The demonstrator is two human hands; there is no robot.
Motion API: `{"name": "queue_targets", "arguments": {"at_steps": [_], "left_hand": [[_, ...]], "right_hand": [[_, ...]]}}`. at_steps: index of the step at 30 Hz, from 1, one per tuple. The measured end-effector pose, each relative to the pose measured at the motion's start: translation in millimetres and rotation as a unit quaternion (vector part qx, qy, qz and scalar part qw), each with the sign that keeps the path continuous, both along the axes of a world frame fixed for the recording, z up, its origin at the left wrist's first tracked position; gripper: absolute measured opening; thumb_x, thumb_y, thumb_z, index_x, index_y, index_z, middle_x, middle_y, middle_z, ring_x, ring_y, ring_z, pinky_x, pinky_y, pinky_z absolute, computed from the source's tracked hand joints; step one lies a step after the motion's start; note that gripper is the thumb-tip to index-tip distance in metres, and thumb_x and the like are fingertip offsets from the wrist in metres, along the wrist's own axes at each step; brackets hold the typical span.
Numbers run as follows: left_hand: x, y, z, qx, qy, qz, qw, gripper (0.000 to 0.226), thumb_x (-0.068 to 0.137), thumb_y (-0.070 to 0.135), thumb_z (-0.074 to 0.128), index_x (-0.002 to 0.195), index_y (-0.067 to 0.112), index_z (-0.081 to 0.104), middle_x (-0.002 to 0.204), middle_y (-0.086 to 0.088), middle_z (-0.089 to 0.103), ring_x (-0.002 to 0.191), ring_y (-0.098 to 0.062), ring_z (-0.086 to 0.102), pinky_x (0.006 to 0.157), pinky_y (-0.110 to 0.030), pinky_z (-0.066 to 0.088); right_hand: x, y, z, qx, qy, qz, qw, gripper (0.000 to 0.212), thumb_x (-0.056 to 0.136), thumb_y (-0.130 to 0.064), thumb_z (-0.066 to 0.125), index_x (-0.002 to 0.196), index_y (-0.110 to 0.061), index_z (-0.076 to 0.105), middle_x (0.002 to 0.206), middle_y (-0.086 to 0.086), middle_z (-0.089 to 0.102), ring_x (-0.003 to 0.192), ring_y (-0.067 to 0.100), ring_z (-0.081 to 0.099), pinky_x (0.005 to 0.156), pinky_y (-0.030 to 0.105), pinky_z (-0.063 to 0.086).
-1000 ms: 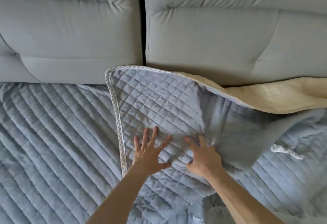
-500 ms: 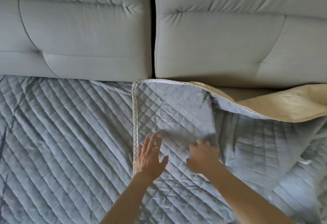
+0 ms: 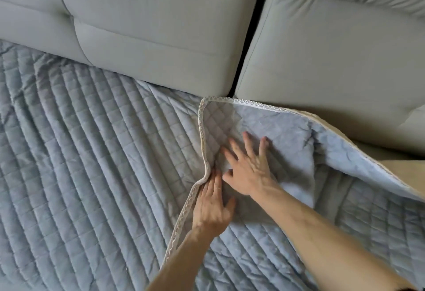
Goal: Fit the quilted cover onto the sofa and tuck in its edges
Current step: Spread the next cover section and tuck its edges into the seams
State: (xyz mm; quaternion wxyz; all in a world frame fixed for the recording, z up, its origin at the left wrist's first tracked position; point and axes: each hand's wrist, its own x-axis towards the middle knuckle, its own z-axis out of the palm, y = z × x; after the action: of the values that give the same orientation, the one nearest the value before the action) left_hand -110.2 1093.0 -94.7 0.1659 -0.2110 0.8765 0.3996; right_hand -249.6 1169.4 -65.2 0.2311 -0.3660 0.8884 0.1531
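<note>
Quilted cover: beneath both your palms; trimmed corner points beyond your fingertips toward the backrest gap.
Left hand: flat, fingers straight, lying lengthwise along the trim.
Right hand: splayed, pressing down.

Grey sofa: two back cushions, dark gap between. Blue quilted layer flat over left seat, reaching cushion foot. Quilted cover, lace-trimmed, overlaps it; corner sits at gap. Toward sofa's right edge cover folds back, cream underside up, strip of bare seat showing.
</note>
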Motion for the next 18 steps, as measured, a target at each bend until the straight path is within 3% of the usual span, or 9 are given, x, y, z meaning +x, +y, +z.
{"name": "queue_targets", "arguments": {"at_steps": [2, 4, 7, 10, 15, 18], "left_hand": [[-9, -1, 3, 0.153, -0.024, 0.109, 0.982, 0.079, 0.084, 0.049, 0.045, 0.155, 0.028, 0.017, 0.153, 0.016, 0.022, 0.139, 0.004, 0.019, 0.107, -0.006, 0.008], [-15, -5, 1, 0.242, -0.027, 0.162, 0.956, 0.076, 0.083, 0.038, 0.052, 0.153, 0.030, 0.022, 0.148, 0.021, 0.025, 0.135, 0.007, 0.021, 0.103, -0.002, 0.012], [-22, -10, -7, 0.293, -0.037, 0.220, 0.930, 0.065, 0.095, 0.018, 0.057, 0.152, 0.021, 0.028, 0.150, 0.018, 0.026, 0.139, 0.004, 0.020, 0.117, -0.016, 0.012], [-30, -18, -20, 0.368, -0.064, 0.286, 0.883, 0.058, 0.097, 0.010, 0.053, 0.151, 0.014, 0.032, 0.150, 0.014, 0.032, 0.139, 0.001, 0.025, 0.120, -0.026, 0.015], [-40, -31, -40, 0.445, -0.117, 0.341, 0.820, 0.054, 0.095, 0.010, 0.056, 0.147, 0.015, 0.041, 0.137, 0.010, 0.049, 0.134, -0.012, 0.042, 0.118, -0.034, 0.028], [-46, -31, -41, 0.428, -0.108, 0.318, 0.839, 0.050, 0.099, 0.013, 0.052, 0.147, 0.015, 0.040, 0.147, 0.003, 0.045, 0.135, -0.010, 0.039, 0.118, -0.029, 0.025]], "right_hand": [[-1, -5, -2, -0.032, -0.012, 0.052, 0.998, 0.072, 0.086, -0.050, 0.036, 0.152, -0.020, 0.031, 0.164, 0.000, 0.012, 0.151, 0.020, -0.010, 0.116, 0.060, -0.010], [-15, -12, -2, -0.050, -0.038, 0.077, 0.995, 0.070, 0.087, -0.047, 0.037, 0.150, -0.018, 0.033, 0.162, -0.001, 0.019, 0.151, 0.014, 0.000, 0.118, 0.055, -0.006], [-31, -24, -7, -0.014, -0.038, 0.078, 0.996, 0.063, 0.093, -0.050, 0.027, 0.147, -0.021, 0.040, 0.158, -0.001, 0.031, 0.149, 0.014, 0.010, 0.116, 0.057, -0.009], [-26, -45, -18, 0.083, -0.031, 0.113, 0.990, 0.061, 0.095, -0.049, 0.025, 0.141, -0.019, 0.050, 0.154, 0.002, 0.038, 0.149, 0.022, 0.011, 0.113, 0.059, -0.015], [-34, -65, -39, 0.169, -0.028, 0.129, 0.977, 0.068, 0.090, -0.046, 0.030, 0.151, -0.014, 0.033, 0.160, 0.004, 0.026, 0.150, 0.026, 0.003, 0.110, 0.059, -0.023], [-40, -66, -42, 0.133, -0.011, 0.129, 0.983, 0.065, 0.092, -0.046, 0.027, 0.148, -0.016, 0.040, 0.156, 0.001, 0.035, 0.149, 0.025, 0.010, 0.113, 0.056, -0.020]]}}
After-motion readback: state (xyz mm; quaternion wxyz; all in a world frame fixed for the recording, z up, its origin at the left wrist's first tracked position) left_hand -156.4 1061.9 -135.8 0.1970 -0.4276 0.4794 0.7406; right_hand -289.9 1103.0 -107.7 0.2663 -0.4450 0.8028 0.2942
